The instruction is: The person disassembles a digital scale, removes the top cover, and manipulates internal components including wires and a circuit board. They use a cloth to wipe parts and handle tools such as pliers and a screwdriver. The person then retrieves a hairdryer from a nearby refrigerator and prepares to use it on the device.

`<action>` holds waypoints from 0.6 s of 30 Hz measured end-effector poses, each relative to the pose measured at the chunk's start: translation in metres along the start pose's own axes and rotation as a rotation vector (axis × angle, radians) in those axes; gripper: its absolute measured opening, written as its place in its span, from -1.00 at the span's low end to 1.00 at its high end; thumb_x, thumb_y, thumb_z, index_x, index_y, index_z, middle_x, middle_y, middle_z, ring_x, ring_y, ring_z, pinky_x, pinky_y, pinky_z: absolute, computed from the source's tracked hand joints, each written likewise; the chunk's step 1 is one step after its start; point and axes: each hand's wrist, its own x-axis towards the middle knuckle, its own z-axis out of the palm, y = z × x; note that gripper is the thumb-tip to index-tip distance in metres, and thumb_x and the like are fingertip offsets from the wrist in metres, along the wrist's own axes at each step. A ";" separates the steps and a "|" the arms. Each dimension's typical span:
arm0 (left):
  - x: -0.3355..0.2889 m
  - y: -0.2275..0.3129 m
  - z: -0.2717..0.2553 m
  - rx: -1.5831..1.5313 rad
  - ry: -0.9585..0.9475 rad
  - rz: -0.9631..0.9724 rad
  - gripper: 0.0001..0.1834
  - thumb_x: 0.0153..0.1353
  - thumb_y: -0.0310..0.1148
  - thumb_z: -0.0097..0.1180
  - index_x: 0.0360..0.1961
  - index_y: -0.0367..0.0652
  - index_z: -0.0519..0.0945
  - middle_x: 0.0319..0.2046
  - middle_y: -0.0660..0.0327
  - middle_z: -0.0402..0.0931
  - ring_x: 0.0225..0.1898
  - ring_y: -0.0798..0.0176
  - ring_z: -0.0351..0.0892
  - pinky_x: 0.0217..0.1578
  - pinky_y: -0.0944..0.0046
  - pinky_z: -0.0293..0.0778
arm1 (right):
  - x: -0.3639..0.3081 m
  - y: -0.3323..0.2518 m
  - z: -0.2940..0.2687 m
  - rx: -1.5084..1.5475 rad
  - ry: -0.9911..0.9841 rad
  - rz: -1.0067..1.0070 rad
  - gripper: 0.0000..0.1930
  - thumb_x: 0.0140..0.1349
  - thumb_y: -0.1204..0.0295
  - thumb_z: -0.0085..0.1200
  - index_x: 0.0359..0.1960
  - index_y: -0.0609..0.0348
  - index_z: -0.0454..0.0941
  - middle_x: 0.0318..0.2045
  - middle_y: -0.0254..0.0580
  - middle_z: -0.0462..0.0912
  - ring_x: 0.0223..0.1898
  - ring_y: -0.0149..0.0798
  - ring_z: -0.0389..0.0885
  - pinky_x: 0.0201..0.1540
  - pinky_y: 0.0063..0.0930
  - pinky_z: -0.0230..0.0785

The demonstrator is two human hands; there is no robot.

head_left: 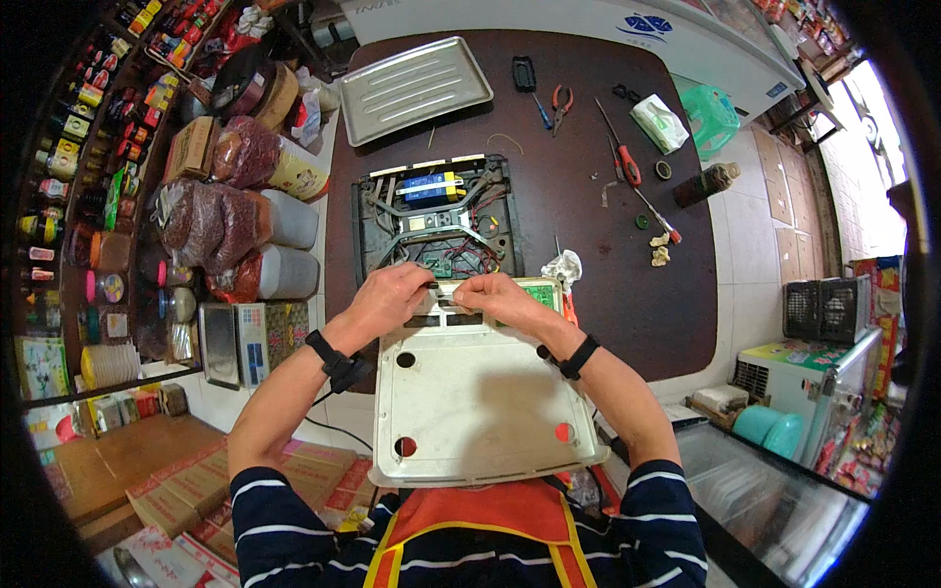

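The left hand [390, 297] bends over the far edge of the pale housing [480, 392], the right hand [505, 299] close beside it — what either grips, I cannot tell. Seemingly fine fingertip work, next calling for steadiness.

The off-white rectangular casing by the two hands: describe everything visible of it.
The off-white, broad rectangular casing looks like plastic or painted metal, with rounded corners and a flat face partly in shadow. Round holes sit near both near corners and by the left edge; dark rectangular openings lie toward its far end, and a green circuit board shows at its far-right corner. It lies between the person and the black open frame. The left hand and right hand are over its far end; exact contact is unclear.
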 end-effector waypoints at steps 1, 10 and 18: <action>0.002 -0.001 0.002 0.007 0.037 0.024 -0.76 0.28 -0.51 0.35 -0.03 -0.24 0.70 -0.17 0.01 0.71 -0.21 -0.14 0.76 -0.18 -0.03 0.69 | 0.000 0.000 0.000 -0.006 0.004 -0.013 -0.70 0.55 0.27 0.27 0.02 0.31 0.76 -0.22 -0.41 0.74 -0.17 -0.50 0.61 -0.04 -0.53 0.49; 0.006 -0.005 0.020 -0.150 0.104 -0.164 -0.84 0.34 -0.43 0.33 -0.13 -0.28 0.74 -0.27 -0.05 0.75 -0.24 -0.18 0.76 -0.22 -0.04 0.66 | -0.001 0.011 0.011 -0.236 0.129 -0.236 -0.65 0.41 0.31 0.38 0.04 0.36 0.71 -0.34 -0.36 0.73 -0.31 -0.49 0.60 -0.24 -0.45 0.51; 0.010 0.002 0.026 -0.352 0.085 -0.349 -0.81 0.32 -0.45 0.33 -0.11 -0.33 0.76 -0.32 -0.05 0.78 -0.35 0.06 0.80 -0.29 0.10 0.64 | 0.004 0.009 0.021 -0.437 0.134 -0.173 -0.77 0.31 0.34 0.42 -0.23 0.26 0.72 -0.45 -0.30 0.69 -0.41 -0.44 0.57 -0.30 -0.38 0.48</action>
